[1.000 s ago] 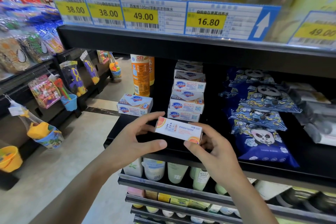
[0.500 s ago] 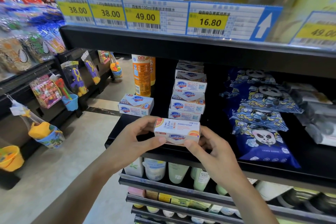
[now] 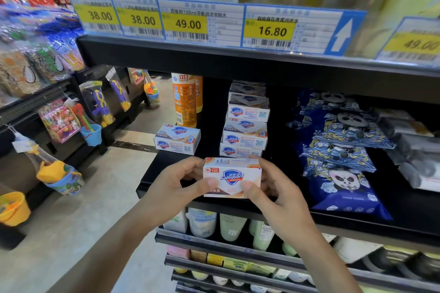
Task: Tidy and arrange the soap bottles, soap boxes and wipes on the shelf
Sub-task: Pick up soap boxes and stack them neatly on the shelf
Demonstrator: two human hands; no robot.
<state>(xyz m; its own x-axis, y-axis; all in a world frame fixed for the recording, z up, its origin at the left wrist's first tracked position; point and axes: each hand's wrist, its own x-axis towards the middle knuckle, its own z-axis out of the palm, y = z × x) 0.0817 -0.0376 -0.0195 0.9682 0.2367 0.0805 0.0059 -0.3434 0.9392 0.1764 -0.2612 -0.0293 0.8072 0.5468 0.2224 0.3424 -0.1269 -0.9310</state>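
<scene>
- Between both hands, at the front lip of a black shop shelf, a white Safeguard soap box is held with its blue shield logo facing the camera; a small red tag on it reads 4.9.
- Pinching the box's left end, the left hand has its thumb on the front face and its fingers curled behind.
- Clamped on the right end, the right hand mirrors that grip, thumb in front.
- Just beyond the hands, a stack of soap boxes of the same brand rises against the dark back of the shelf; whether the held box touches it cannot be told.
- Beyond the left hand, a single soap box lies flat near the shelf's end, with an orange bottle upright behind it.
- Right of the right hand, dark-blue wipe packs printed with pandas overlap in a row towards the front edge.
- Above the hands, price labels along the upper shelf edge read 38.00, 38.00, 49.00, 16.80 and 49.00, one bearing a white arrow pointing up.
- Below the hands, lower shelves carry pale bottles.
- Left of the left hand, toys hang from a rack across a pale floor aisle.
</scene>
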